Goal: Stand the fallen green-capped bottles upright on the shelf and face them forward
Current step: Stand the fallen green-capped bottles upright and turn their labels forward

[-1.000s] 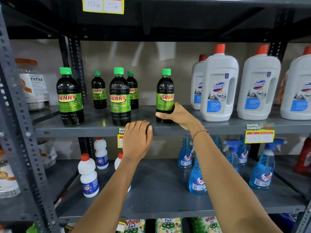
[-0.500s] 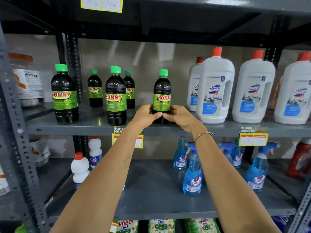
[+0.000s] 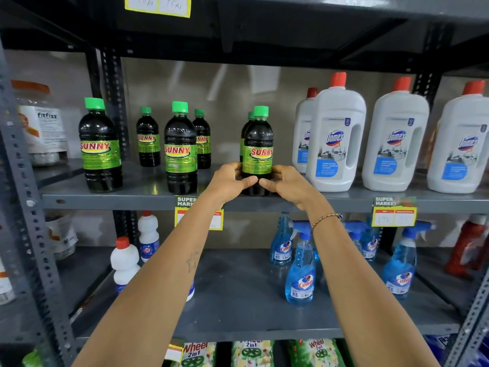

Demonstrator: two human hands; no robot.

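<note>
A dark Sunny bottle with a green cap point(image 3: 258, 147) stands upright at the front of the grey middle shelf point(image 3: 143, 201), its label turned slightly right of forward. My left hand point(image 3: 230, 181) and my right hand point(image 3: 288, 185) wrap its base from both sides, thumbs nearly touching in front. Another green-capped bottle point(image 3: 245, 129) peeks out right behind it. To the left stand several more upright: a front-left bottle point(image 3: 100, 147), a front-middle bottle point(image 3: 180, 149), and two back bottles point(image 3: 148, 139) point(image 3: 203, 140). None is lying down.
White Domex jugs with red caps point(image 3: 336, 136) stand close on the right of the held bottle. A fitfixx jar point(image 3: 42, 125) sits far left. Below are blue spray bottles point(image 3: 300, 271), small white bottles point(image 3: 124, 260) and yellow price tags point(image 3: 394, 211). Steel uprights point(image 3: 29, 207) frame the shelves.
My left hand rose from the shelf's front edge and joined the right on the bottle's base. The bottle's label has turned a little and a bottle behind it now shows.
</note>
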